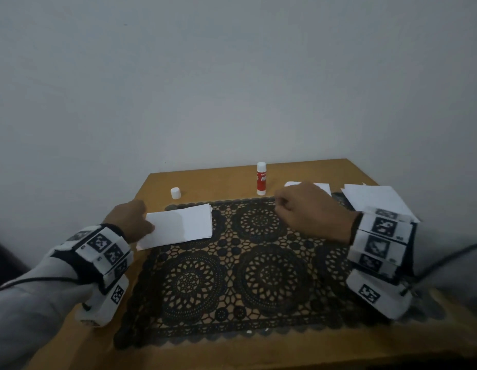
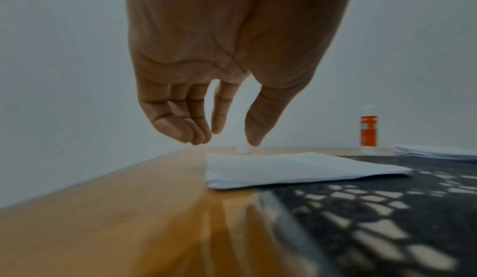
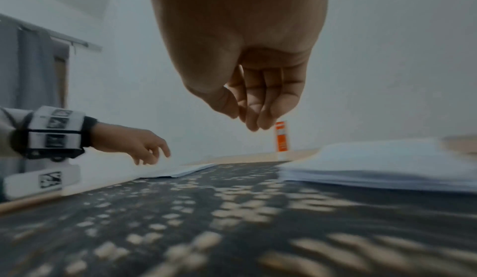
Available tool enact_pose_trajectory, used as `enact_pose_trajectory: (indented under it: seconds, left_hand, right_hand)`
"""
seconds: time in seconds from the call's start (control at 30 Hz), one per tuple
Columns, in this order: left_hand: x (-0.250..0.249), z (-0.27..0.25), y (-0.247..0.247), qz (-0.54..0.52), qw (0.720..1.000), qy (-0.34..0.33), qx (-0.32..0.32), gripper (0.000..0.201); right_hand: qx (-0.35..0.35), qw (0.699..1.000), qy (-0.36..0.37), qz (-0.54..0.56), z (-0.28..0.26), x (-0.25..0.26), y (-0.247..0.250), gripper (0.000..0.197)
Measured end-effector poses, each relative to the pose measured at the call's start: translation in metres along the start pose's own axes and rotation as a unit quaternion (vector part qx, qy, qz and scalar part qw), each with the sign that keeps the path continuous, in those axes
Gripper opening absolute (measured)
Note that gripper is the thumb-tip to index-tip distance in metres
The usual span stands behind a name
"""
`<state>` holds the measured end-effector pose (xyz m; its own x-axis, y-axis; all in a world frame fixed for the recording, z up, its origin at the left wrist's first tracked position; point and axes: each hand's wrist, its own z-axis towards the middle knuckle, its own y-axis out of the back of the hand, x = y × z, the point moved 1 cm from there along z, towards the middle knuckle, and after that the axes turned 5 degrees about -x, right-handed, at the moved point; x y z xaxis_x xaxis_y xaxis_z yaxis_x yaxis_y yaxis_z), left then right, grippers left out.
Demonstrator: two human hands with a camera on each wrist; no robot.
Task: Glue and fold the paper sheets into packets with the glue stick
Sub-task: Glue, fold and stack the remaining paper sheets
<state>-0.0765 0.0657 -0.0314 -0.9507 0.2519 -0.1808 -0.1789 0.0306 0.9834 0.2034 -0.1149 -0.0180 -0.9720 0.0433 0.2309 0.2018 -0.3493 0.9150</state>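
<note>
The glue stick stands upright and uncapped at the far edge of the lace mat, its cap well to the left of it on the table. Left of the glue stick and nearer the person, a folded paper packet lies half on the mat; the left hand hangs at its left end, fingers relaxed and apart, holding nothing. The right hand hovers just right of the glue stick, fingers bunched loosely together and empty in the right wrist view.

The likeliest slip is the right hand knocking the tall, narrow stick over while reaching, and the exposed glue then smearing the mat or drying out. The packet could also spring open if its seam is not pressed.

Whether the left fingertips touch the packet is unclear. The paper stack right of the glue stick is partly covered by the right hand and wristband, so its count is unreadable.
</note>
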Motion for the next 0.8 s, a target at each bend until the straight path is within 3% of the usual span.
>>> enact_pose_trajectory:
  seconds: [0.17,0.3,0.4,0.63,0.8]
  left_hand:
    - [-0.074,-0.029,0.003,-0.054,0.979,-0.188,-0.062,0.03]
    - [-0.156,-0.053,-0.014,-0.063,0.937,-0.342,-0.048,0.026]
    - [-0.204,-0.061,-0.032,-0.043,0.906,-0.42,-0.033,0.03]
    - [-0.26,-0.046,-0.056,0.067,0.888,-0.456,0.014,0.044]
    - [-0.264,-0.044,-0.06,0.087,0.887,-0.452,0.038,0.039]
  right_hand:
    - [-0.031,0.995,-0.072,-0.066,-0.021,-0.069,0.023,0.021]
    - [-0.045,0.99,-0.128,-0.038,-0.023,-0.101,0.018,0.023]
    - [-0.043,0.986,-0.158,-0.021,-0.019,-0.106,0.011,0.019]
    - [-0.083,0.975,-0.205,0.001,-0.015,-0.108,0.01,0.018]
    - [-0.057,0.983,-0.173,0.015,-0.013,-0.106,0.007,0.016]
